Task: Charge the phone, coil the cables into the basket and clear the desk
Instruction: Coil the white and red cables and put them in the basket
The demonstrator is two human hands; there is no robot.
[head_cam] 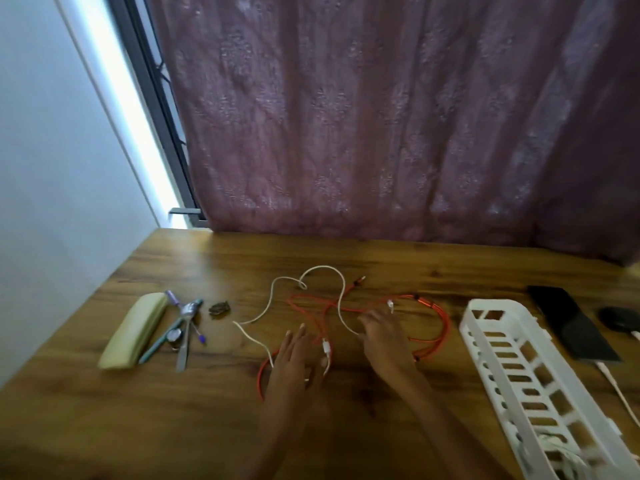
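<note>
I am holding my left hand flat with its fingers straight and spread, lying over the near loop of the orange cable, a white plug just beside my thumb. My right hand is reaching forward, its fingertips meeting the white cable where it is crossing the orange one; through the blur I cannot tell whether they are pinching it. Both cables are sprawling tangled across the middle of the desk. The white basket is lying just to the right of my right hand, a coiled white lead sitting in its near end. The phone is resting beyond it with a white lead running from its near end. A pencil case, pens and scissors are lying well to the left. Bare wood is showing toward me, and along the curtain.
</note>
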